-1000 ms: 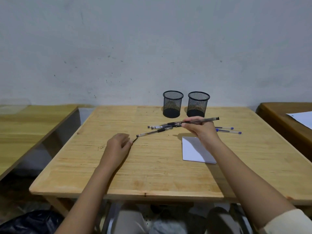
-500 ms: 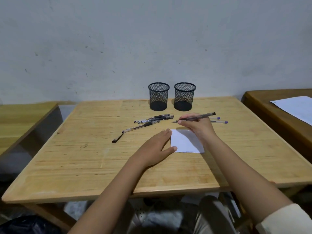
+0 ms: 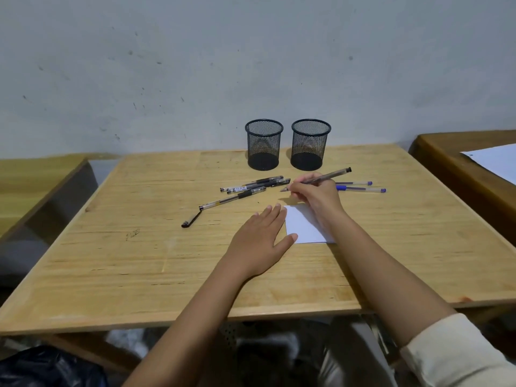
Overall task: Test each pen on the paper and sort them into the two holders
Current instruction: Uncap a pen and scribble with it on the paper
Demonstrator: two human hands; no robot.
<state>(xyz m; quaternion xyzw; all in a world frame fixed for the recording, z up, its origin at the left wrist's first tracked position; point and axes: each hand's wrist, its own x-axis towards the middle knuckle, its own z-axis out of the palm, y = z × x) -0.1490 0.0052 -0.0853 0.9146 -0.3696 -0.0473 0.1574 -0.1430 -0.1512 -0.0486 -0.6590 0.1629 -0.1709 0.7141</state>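
My right hand (image 3: 315, 195) grips an uncapped black pen (image 3: 332, 175), its tip pointing left just above the far edge of the white paper (image 3: 303, 226). My left hand (image 3: 258, 241) lies flat with straight fingers, its fingertips and thumb at the paper's left edge. Three black pens (image 3: 255, 187) lie in a loose bunch left of my right hand. A black cap (image 3: 191, 220) lies by itself at the end of the nearest pen. Two blue pens (image 3: 360, 188) lie to the right. Two black mesh holders, left (image 3: 264, 143) and right (image 3: 310, 143), stand at the back.
The wooden table (image 3: 139, 261) stands against a grey wall. A second table (image 3: 458, 163) with a white sheet (image 3: 494, 160) is at the right, another wooden table (image 3: 33, 177) at the left. A black bag (image 3: 47, 367) lies on the floor below.
My left hand has let go of the cap, left it on the table and moved right to the paper's edge. My right hand has brought the pen down toward the paper.
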